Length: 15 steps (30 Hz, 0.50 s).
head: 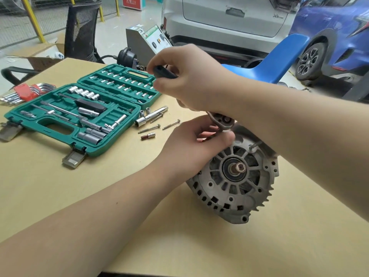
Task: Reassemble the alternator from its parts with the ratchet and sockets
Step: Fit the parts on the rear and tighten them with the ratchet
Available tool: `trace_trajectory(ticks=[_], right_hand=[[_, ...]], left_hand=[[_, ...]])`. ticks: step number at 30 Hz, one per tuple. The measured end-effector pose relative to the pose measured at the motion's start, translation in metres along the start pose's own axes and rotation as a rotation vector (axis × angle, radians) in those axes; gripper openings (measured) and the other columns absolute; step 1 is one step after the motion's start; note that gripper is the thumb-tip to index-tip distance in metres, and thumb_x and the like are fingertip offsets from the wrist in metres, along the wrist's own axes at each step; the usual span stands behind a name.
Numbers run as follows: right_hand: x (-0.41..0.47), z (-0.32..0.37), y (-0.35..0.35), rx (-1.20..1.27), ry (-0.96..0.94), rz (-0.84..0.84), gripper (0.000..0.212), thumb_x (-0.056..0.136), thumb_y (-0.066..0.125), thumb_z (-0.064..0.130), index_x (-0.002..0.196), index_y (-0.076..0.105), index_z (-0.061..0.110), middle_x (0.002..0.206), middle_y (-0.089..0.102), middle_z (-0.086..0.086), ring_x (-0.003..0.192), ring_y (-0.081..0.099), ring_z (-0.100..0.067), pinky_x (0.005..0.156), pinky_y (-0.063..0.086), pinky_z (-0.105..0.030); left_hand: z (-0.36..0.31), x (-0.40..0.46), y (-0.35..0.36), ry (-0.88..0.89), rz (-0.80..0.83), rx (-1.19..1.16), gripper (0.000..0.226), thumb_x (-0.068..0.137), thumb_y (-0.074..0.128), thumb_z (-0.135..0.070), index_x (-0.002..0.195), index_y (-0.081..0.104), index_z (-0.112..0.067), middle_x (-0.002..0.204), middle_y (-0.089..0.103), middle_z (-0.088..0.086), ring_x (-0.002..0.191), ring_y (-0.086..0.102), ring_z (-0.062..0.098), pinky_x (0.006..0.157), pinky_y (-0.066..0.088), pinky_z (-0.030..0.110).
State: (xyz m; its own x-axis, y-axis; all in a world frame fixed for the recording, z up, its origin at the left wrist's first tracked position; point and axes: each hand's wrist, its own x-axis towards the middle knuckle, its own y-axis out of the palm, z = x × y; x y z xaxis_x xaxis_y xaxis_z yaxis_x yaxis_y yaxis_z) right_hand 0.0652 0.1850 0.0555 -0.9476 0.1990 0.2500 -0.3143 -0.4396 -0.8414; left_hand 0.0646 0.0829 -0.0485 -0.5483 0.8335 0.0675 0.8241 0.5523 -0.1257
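The grey alternator (235, 182) lies on its side on the table, its shaft end facing me. My right hand (191, 76) grips the black handle of the ratchet (163, 72); the ratchet's head (224, 120) sits at the housing's upper edge. My left hand (191, 144) lies against the housing's upper left, fingers curled round the socket area under the ratchet head, which they mostly hide. A bolt (254, 145) sticks up from the housing at the upper right. Two long bolts (159, 125) lie loose on the table.
An open green socket case (79, 110) lies to the left, with loose sockets and an extension bar (151, 116) beside it. A red hex key set (26, 92) is at far left. A blue chair (279, 58) and parked cars stand behind the table.
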Motion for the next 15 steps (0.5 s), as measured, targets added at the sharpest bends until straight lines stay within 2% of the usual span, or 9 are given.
trace_trajectory(ticks=[1,3,5,8,12,15], right_hand=[[-0.001,-0.002,-0.002,0.065,0.027,0.007,0.024,0.097,0.066,0.016,0.120,0.070,0.018,0.070,0.055,0.016,0.040,0.052,-0.002,0.042,0.038,-0.012],[-0.004,-0.006,-0.006,0.250,0.090,0.048,0.025,0.094,0.070,0.012,0.119,0.070,0.019,0.069,0.062,0.002,0.043,0.050,-0.017,0.043,0.042,-0.024],[-0.005,-0.010,-0.007,0.431,0.151,0.108,0.028,0.092,0.072,0.007,0.118,0.069,0.018,0.078,0.063,-0.011,0.050,0.047,-0.024,0.046,0.041,-0.029],[-0.002,-0.016,-0.007,0.639,0.216,0.202,0.029,0.093,0.069,0.004,0.120,0.066,0.014,0.082,0.061,-0.014,0.050,0.042,-0.022,0.045,0.036,-0.028],[-0.002,-0.021,-0.008,0.724,0.237,0.337,0.023,0.099,0.066,0.011,0.121,0.062,0.016,0.072,0.055,-0.010,0.042,0.033,-0.015,0.041,0.030,-0.020],[-0.003,-0.025,-0.007,0.688,0.229,0.276,0.023,0.098,0.066,0.012,0.121,0.064,0.017,0.066,0.050,-0.006,0.041,0.030,-0.015,0.041,0.027,-0.020]], left_hand=[[0.000,0.000,0.000,0.012,0.025,0.015,0.058,0.074,0.083,-0.048,0.122,0.075,-0.018,0.123,0.079,0.004,0.115,0.075,0.023,0.104,0.060,0.048],[-0.001,0.001,0.000,0.025,0.065,0.026,0.066,0.060,0.079,-0.061,0.118,0.074,-0.030,0.124,0.079,0.000,0.117,0.074,0.019,0.107,0.059,0.046],[-0.001,0.003,-0.001,0.030,0.094,0.021,0.060,0.057,0.073,-0.068,0.110,0.073,-0.041,0.120,0.080,-0.006,0.115,0.075,0.016,0.107,0.059,0.047],[-0.003,0.005,0.000,0.055,0.122,0.022,0.043,0.059,0.071,-0.069,0.095,0.075,-0.045,0.112,0.079,-0.011,0.108,0.077,0.016,0.104,0.060,0.051],[-0.003,0.004,0.004,0.055,0.101,0.037,0.066,0.055,0.069,-0.071,0.107,0.076,-0.032,0.114,0.081,0.000,0.109,0.077,0.024,0.103,0.060,0.054],[-0.004,0.004,0.005,0.039,0.112,0.045,0.073,0.057,0.069,-0.070,0.118,0.075,-0.031,0.120,0.080,-0.001,0.113,0.076,0.022,0.105,0.059,0.052]])
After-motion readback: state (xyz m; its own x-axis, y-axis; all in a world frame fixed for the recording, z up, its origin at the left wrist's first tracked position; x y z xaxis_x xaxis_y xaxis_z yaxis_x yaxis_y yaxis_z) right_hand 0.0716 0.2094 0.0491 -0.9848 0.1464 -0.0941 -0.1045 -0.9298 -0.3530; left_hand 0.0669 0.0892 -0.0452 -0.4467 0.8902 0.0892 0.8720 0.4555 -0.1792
